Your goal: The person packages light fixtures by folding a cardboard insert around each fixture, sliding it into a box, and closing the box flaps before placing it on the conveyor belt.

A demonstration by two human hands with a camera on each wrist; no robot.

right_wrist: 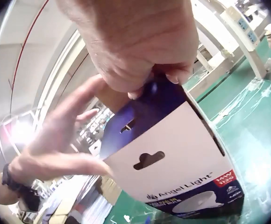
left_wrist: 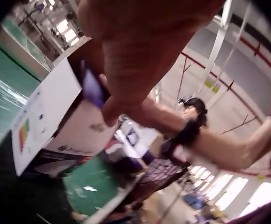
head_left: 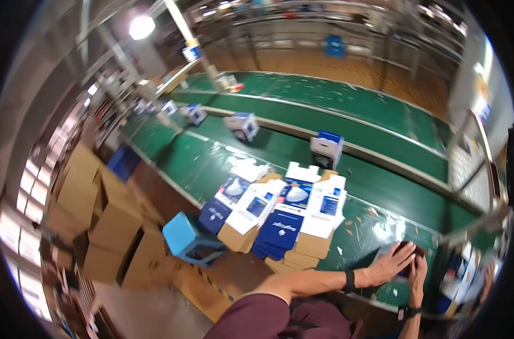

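Observation:
A white and blue light bulb box (right_wrist: 173, 140), printed "Angel Light", stands on the green conveyor belt at the right of the head view. At its top, my right hand (right_wrist: 140, 46) pinches the dark blue flap (right_wrist: 140, 109) with curled fingers. My left hand (head_left: 388, 265) lies over the box's near side with its fingers straight. In the right wrist view, the outstretched left hand (right_wrist: 56, 144) reaches the box's white corner. The left wrist view has the box's white side panel (left_wrist: 46, 112) tilted outward. Both hands hide much of the box in the head view.
Flattened bulb cartons (head_left: 282, 226) lie fanned along the belt's near edge. Several formed boxes (head_left: 326, 148) stand farther along the green belt (head_left: 392, 198). A blue stool (head_left: 180, 231) and large brown cartons (head_left: 116, 231) are at left. Another person (left_wrist: 194, 112) is nearby.

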